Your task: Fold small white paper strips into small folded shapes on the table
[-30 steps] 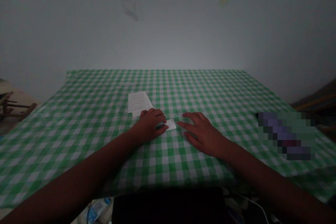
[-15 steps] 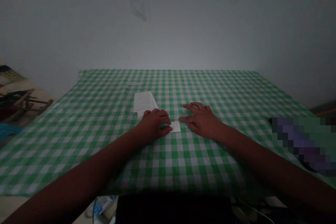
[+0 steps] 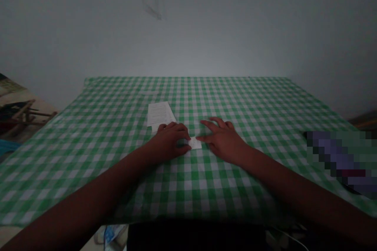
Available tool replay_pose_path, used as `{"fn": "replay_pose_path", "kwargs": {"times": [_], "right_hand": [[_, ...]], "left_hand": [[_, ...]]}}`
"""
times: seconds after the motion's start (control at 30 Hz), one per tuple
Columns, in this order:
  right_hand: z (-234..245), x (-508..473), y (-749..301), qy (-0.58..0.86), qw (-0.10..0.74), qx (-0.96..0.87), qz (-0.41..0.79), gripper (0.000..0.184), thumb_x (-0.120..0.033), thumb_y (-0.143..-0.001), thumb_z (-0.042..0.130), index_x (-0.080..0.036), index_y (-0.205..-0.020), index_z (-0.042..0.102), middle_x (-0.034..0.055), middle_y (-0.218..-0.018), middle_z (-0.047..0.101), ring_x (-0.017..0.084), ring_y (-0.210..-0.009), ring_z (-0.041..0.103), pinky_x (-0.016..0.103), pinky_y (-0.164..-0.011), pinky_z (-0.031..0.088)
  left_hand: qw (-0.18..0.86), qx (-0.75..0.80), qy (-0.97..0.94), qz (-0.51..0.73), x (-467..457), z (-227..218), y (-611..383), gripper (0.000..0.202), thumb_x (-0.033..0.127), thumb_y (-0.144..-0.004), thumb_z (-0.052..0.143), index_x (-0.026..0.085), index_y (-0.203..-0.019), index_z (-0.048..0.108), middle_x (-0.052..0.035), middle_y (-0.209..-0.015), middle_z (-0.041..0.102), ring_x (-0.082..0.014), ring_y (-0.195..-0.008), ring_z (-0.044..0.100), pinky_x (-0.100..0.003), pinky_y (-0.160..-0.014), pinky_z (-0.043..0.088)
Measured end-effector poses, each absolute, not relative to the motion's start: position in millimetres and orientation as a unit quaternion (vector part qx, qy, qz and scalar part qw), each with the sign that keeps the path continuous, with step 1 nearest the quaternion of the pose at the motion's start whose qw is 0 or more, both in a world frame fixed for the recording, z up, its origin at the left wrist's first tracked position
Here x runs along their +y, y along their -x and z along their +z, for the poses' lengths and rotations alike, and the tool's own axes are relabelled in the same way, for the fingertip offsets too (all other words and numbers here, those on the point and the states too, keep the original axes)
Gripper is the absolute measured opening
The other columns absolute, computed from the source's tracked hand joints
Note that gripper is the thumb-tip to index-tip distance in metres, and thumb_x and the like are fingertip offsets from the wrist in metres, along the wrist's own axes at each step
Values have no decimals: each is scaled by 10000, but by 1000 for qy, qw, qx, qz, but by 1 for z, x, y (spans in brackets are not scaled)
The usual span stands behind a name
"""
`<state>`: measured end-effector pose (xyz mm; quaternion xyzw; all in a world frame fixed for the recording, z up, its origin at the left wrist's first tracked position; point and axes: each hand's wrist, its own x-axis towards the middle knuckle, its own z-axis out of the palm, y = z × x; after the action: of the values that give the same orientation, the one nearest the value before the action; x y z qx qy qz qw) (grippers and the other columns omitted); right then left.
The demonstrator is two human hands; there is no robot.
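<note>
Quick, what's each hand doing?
Left hand: curled shut on the small white paper.
Right hand: open and flat, fingertips at the paper's edge.

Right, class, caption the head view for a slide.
Left hand and right hand meet on a small white paper slip on a green checked tablecloth, a larger white sheet beyond.

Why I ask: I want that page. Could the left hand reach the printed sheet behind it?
Probably yes: the left hand lies right before the printed sheet, nothing between them, though it rests on a small paper slip.
</note>
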<state>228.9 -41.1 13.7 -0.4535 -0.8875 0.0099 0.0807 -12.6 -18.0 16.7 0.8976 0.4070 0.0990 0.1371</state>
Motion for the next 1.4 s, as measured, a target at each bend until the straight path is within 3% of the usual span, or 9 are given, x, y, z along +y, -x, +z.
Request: {"fn": "replay_pose_path", "kwargs": {"times": [0.2,0.4,0.6,0.73,0.9,1.13,1.33,1.4], "right_hand": [[11,-36,-234,474,90,-876,7,422,-184,-877,569,-441,-1195,675,62,-1527,411,416,-1368,324,637,-913,372],[10,-36,-231,505,116,-855,-1,364,-182,-868,545,-307,-1170,707,94,-1468,483,388,-1296,394,594,-899,393],[9,-35,-232,439,175,-879,60,382,-180,-876,521,-234,-1231,653,80,-1353,585,299,-1229,454,495,-960,405],[11,-37,-231,416,197,-882,103,375,-303,-911,559,-181,-1262,609,98,-1194,658,273,-1139,507,460,-970,409],[8,-37,-226,428,204,-875,100,298,-409,-892,612,-171,-1061,670,91,-1028,664,258,-1030,534,433,-942,413],[6,-40,-221,420,225,-872,113,248,-383,-873,649,-181,-1013,683,87,-1057,646,250,-1051,521,423,-967,403],[5,-38,-225,370,284,-877,120,485,-442,-792,732,-191,-1192,622,111,-1190,612,278,-1143,494,459,-1003,404],[4,-37,-226,350,287,-884,118,390,-417,-804,732,-202,-1118,650,91,-1151,632,270,-1116,506,452,-988,408]], "left_hand": [[150,402,-899,89,-18,20,13,220,362,-833,669,287,-1039,655,-27,-1209,614,-272,-1158,509,-456,-945,304],[136,384,-910,83,-21,24,14,242,327,-822,657,285,-1060,644,-31,-1197,612,-272,-1146,510,-465,-974,288],[130,379,-913,82,-23,24,8,336,475,-785,721,244,-1009,625,-49,-1145,604,-272,-1083,519,-453,-949,323],[141,350,-922,86,-23,19,6,250,404,-843,672,208,-976,593,-69,-1101,601,-257,-1068,525,-422,-939,369],[157,347,-917,117,-25,12,6,247,332,-842,648,198,-1023,548,-67,-1063,600,-244,-1057,535,-412,-941,400],[190,351,-905,145,-23,10,7,252,311,-829,655,200,-1025,540,-57,-1048,597,-219,-1005,550,-382,-915,438],[229,347,-892,176,-21,18,7,163,300,-919,510,185,-1006,584,-47,-938,618,-179,-858,573,-324,-794,470],[243,351,-885,185,-21,21,6,188,286,-944,456,174,-960,606,-41,-876,630,-165,-803,579,-302,-750,462]]}}
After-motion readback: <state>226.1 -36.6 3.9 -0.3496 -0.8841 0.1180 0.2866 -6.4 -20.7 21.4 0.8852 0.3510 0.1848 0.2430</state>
